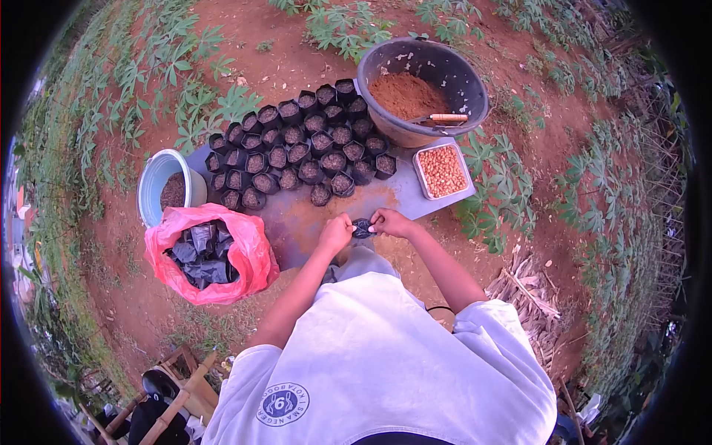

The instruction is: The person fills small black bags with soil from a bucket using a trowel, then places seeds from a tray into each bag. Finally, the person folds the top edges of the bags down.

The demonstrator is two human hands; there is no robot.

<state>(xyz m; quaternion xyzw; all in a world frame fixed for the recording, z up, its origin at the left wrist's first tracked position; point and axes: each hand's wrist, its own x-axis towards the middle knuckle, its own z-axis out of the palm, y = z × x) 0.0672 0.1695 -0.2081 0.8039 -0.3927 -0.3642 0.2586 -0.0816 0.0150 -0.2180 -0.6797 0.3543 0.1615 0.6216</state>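
Between my two hands is a small black plastic bag, [362, 228] held near the front edge of the grey board. My left hand [337, 232] is closed on the bag's left side, and my right hand [391, 222] pinches its right side. Beyond them, many black bags filled with dark soil [293, 135] stand packed together on the board. A clear square tub of orange-yellow kernels [443, 171] sits to the right of these. What the held bag contains is too small to tell.
A dark basin [475, 81] with reddish soil and a wooden-handled tool stands at the back right. On the left are a light blue bucket [153, 182] of dark soil and a pink bag [256, 248] of black plastic bags. Leafy plants surround the board.
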